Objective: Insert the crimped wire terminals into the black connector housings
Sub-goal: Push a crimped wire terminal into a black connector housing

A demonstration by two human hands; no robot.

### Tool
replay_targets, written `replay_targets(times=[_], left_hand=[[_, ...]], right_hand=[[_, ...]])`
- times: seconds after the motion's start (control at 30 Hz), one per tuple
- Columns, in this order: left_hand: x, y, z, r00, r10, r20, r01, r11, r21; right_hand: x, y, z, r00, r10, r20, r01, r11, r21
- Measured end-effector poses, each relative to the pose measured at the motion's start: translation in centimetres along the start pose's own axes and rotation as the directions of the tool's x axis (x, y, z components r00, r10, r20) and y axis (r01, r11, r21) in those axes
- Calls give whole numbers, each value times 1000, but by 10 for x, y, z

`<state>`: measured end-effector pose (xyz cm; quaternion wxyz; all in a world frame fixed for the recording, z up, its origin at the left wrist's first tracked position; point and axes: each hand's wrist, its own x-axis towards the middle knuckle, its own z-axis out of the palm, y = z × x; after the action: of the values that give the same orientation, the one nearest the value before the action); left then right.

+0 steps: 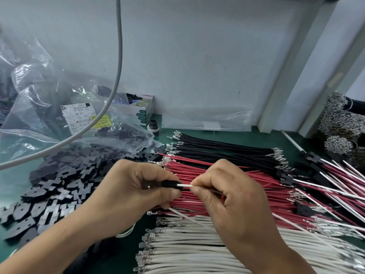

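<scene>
On the green desk (19, 178), loose black connector housings (49, 186) spill from a clear bag at the left; the left hand (134, 186) pinches one black housing (169, 183) between thumb and curled fingers, a small, rigid, light piece best held by its flat sides with the entry end left free. The right hand (223, 192) pinches a white wire (184, 185) just behind the housing, its terminal already at or inside the cavity (the tip is hidden). The wire is thin and limp, so it probably buckles unless gripped close to the terminal, while red wires (246, 180), black wires (227, 149) and white wires (187, 250) lie beneath and to the right.
</scene>
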<state>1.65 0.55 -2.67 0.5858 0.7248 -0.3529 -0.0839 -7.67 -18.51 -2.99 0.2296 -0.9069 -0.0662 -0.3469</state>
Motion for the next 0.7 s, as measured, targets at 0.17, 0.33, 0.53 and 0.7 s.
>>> replay_targets(times=[0.17, 0.33, 0.53, 0.7], left_hand=[[-1, -3, 1, 997, 71, 20, -72, 995, 75], [0, -4, -1, 997, 83, 5, -83, 996, 44], [6, 0, -17, 980, 72, -183, -100, 984, -149], [11, 0, -41, 950, 52, -307, -110, 978, -175]], right_hand=[[-1, 0, 7, 995, -102, -23, 101, 994, -30], [2, 3, 5, 985, -164, -44, 161, 985, -66], [9, 15, -14, 999, -40, 25, 44, 975, -219], [22, 19, -42, 954, 105, -283, -122, 992, -44]])
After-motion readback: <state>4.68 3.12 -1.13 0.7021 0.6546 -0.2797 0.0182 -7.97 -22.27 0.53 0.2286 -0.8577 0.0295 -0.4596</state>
